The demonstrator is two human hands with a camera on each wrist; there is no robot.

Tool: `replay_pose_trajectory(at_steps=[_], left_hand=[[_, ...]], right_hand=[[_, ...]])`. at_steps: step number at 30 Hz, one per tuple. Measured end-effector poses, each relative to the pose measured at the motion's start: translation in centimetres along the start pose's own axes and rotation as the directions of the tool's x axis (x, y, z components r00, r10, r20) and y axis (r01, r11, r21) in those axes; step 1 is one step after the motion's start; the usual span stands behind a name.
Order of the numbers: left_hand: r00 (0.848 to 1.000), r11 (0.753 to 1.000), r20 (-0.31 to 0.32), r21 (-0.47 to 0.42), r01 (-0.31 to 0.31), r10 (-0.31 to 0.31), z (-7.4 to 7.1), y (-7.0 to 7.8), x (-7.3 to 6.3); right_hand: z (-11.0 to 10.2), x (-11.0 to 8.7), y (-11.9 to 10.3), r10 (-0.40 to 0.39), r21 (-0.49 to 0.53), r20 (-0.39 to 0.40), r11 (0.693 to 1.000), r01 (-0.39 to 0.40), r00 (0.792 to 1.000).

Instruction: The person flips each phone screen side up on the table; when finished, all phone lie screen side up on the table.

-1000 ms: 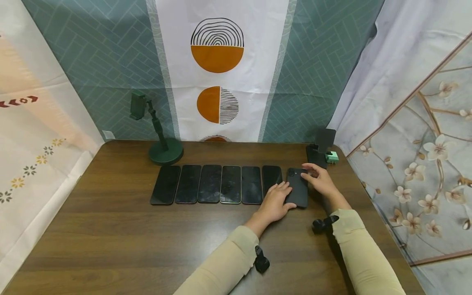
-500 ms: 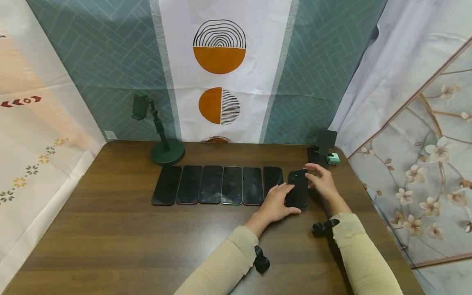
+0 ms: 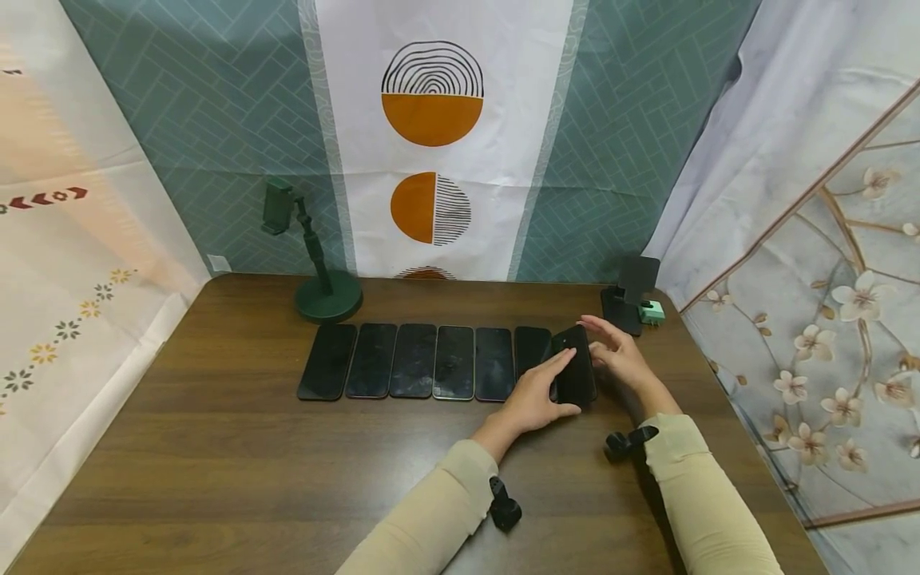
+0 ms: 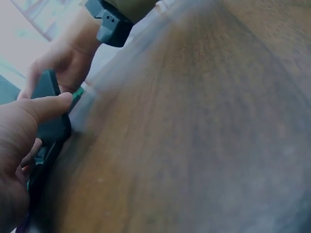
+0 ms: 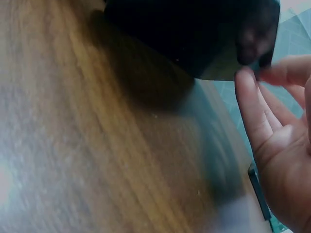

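Observation:
A black smartphone (image 3: 575, 375) stands tilted at the right end of a row of phones, its right side raised from the table. My left hand (image 3: 530, 399) grips it from the left, the thumb by its lower end and fingers over its upper part. My right hand (image 3: 624, 361) pinches its upper right edge between thumb and fingertips. In the left wrist view, the left thumb lies across the phone (image 4: 54, 127). The right wrist view shows the phone's dark glossy face (image 5: 170, 36), with the right fingertips at its corner. Beside it lies another black phone (image 3: 532, 345), partly covered by the left hand.
Several more dark phones, such as the leftmost phone (image 3: 327, 363), lie face up in a row. Behind them stands a green phone stand (image 3: 329, 297). At the back right are a black stand (image 3: 638, 279) and a small green block (image 3: 652, 312), on the wooden table (image 3: 287, 471).
The rightmost phone lay flat with its camera side up; its right side has since lifted and it has shifted left. My right hand has moved slightly left with it.

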State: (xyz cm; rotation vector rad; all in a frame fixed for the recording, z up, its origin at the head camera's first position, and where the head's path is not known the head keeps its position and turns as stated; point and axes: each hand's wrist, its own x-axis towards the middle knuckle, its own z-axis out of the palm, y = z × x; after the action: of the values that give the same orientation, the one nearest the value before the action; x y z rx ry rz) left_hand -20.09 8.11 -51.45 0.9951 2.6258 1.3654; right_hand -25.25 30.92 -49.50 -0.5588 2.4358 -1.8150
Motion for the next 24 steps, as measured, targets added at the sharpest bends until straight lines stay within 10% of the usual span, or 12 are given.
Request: replay_pose_trajectory(at_steps=[9, 18, 24], left_hand=[[0.999, 0.999, -0.029, -0.033, 0.025, -0.026, -0.7, -0.3, -0.1], [0.989, 0.988, -0.073, -0.091, 0.122, -0.129, -1.2, -0.6, -0.4], [0.985, 0.986, -0.062, -0.038, 0.16, -0.163, -1.1, -0.3, -0.3]], right_hand=[[1.1, 0.8, -0.6, 0.039, 0.029, 0.159, 0.999, -0.045, 0.987], [1.8, 1.0, -0.2, 0.145, -0.239, 0.171, 0.966, -0.102, 0.975], [1.9, 1.2, -0.2, 0.159, -0.455, 0.07, 0.884, -0.11, 0.985]])
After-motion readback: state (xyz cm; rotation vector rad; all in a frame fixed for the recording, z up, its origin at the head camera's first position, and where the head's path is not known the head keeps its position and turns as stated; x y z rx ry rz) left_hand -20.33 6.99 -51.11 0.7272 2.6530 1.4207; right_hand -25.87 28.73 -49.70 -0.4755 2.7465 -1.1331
